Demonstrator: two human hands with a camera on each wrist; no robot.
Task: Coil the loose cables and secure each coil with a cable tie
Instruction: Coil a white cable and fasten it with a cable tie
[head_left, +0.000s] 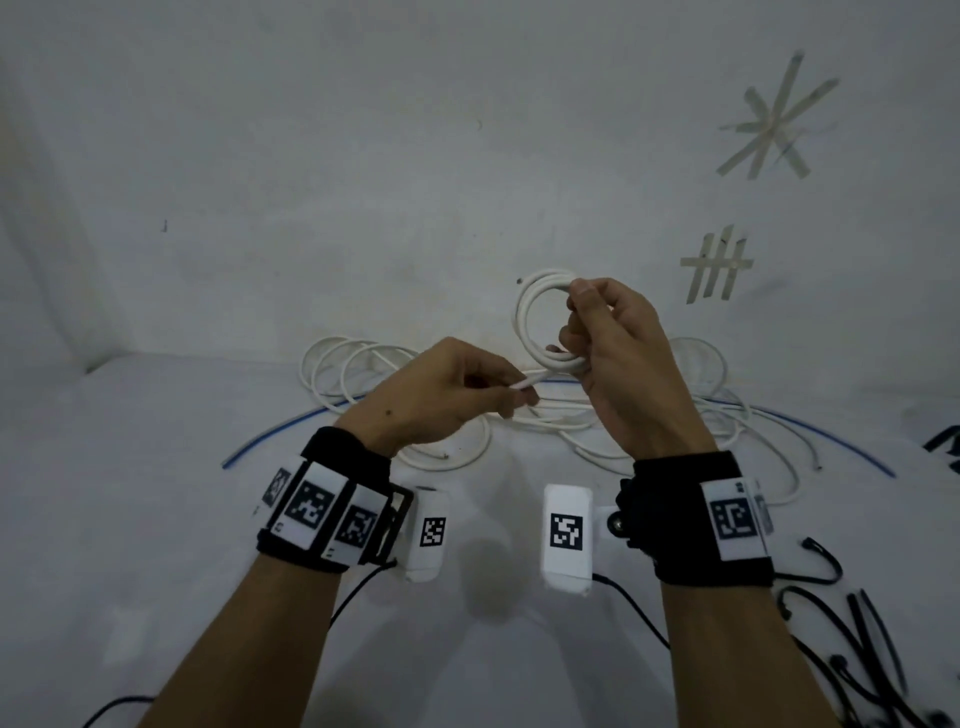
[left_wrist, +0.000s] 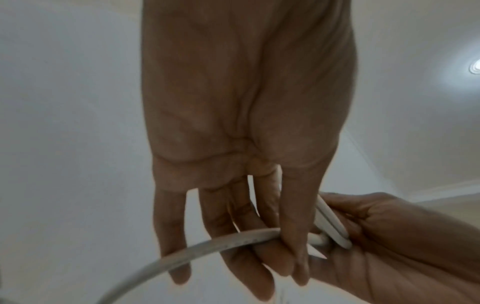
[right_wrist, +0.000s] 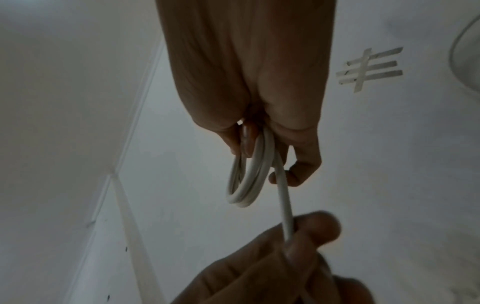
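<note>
The right hand (head_left: 618, 353) is raised above the desk (head_left: 156, 493), back toward the camera, its fingers and thumb curled around a small white coil (head_left: 540, 322) of cable. The coil stands roughly upright; I count about three turns in it, best seen from the right wrist view, where the loops (right_wrist: 246, 181) hang out from between the curled fingers (right_wrist: 303, 168). One strand leaves the bottom of the coil and runs straight to the left hand (head_left: 441, 395), which is just beside and slightly lower than the coil, knuckles up. The left hand pinches this strand (head_left: 524, 383) between thumb and fingertips; in the left wrist view the cable (left_wrist: 207, 248) crosses under the fingers (left_wrist: 171, 236) and curves away downward.

Beneath and behind the coil, loose white cables (head_left: 353, 374) lie in a tangle of loops on the desk; how many separate cables there are cannot be told. A thin blue line (head_left: 291, 423) arcs across the desk under them. Well to the right of the coil and nearer the camera lies a heap of black cable ties (head_left: 857, 639), too overlapped to count. On the wall beyond the coil are two tape marks (head_left: 717, 267), one hash-shaped and one star-shaped. Both wrists wear black bands with printed markers.
</note>
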